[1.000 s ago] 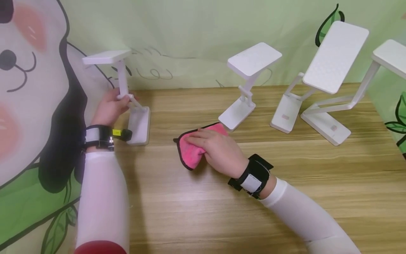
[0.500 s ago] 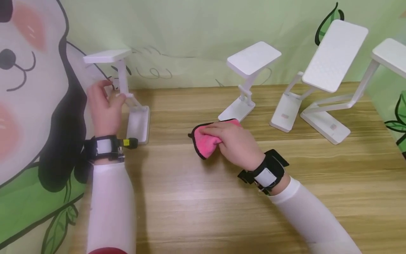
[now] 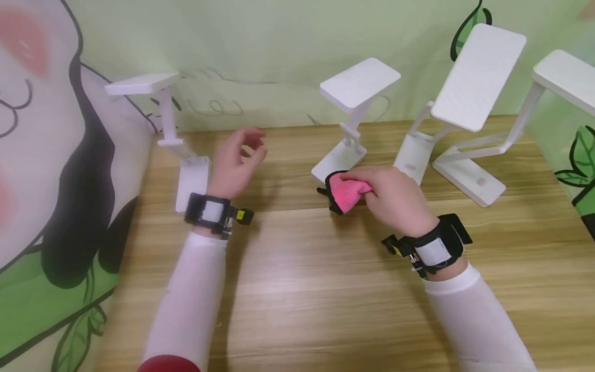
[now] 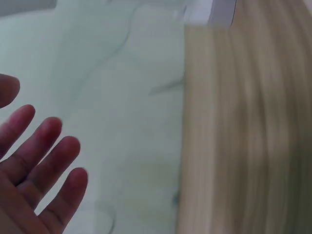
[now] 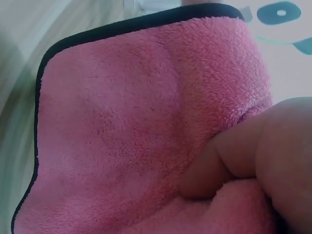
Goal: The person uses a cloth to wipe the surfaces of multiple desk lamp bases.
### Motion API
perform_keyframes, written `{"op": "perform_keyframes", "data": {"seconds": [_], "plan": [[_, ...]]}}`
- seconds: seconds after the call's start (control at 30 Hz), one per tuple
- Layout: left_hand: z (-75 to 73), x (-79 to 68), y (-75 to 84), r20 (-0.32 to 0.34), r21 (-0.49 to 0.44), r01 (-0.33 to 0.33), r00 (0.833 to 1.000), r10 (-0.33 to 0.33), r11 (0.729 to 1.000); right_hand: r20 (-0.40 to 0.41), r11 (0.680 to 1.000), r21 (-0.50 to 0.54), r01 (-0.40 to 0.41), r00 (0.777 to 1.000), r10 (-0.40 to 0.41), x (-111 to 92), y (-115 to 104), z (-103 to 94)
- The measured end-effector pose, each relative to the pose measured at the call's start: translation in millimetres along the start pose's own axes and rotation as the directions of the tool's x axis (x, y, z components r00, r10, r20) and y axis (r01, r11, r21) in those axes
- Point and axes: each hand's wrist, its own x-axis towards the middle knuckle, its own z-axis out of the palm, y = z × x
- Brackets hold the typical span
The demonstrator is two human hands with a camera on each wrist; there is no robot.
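Pinched in my right hand is a pink plush cloth with black edging, held in front of the second lamp's base. Its fleecy face fills most of the right wrist view, with the thumb pressed into a fold. My left hand is in the air between the left lamp and the second lamp, holding nothing. Its fingers are loosely bent in the head view, and spread apart in the left wrist view, where several fingertips show. Both lamps are white, with flat heads on jointed arms.
Two more white folding lamps stand on the right, one with a tall tilted head and one with its head cut by the frame edge. The wooden table meets a green printed wall sheet behind and a panda print on the left.
My left hand has let go of the left lamp and moved right. My right hand has carried the cloth right, past the front of the second lamp's base. The head view has shifted slightly.
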Motion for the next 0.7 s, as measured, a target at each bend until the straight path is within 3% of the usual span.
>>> {"op": "perform_keyframes", "data": {"seconds": [0.13, 0.23, 0.37, 0.57, 0.7], "plan": [[45.6, 20.6, 15.0, 0.203, -0.004, -0.025, 0.979, 0.025, 1.000, -0.007, 0.999, -0.035, -0.035, 0.999, 0.035, -5, 13, -8.6], [71.4, 37.3, 26.9, 0.298, 0.030, -0.047, 0.954, 0.036, 0.998, -0.005, 0.997, -0.043, -0.062, 0.998, 0.062, -10, 19, -13.4], [92.8, 54.9, 39.0, 0.347, 0.028, -0.026, 0.938, 0.014, 0.999, -0.012, 0.996, -0.040, -0.078, 0.997, 0.077, -14, 25, -15.9], [120.0, 63.6, 45.2, 0.408, -0.052, 0.032, 0.913, -0.008, 0.998, -0.026, 0.995, -0.040, -0.087, 0.996, 0.086, -19, 32, -15.5], [131.1, 67.4, 48.9, 0.399, -0.092, 0.025, 0.917, 0.014, 0.995, -0.029, 0.995, -0.035, -0.095, 0.995, 0.094, -21, 34, -15.9]]}}
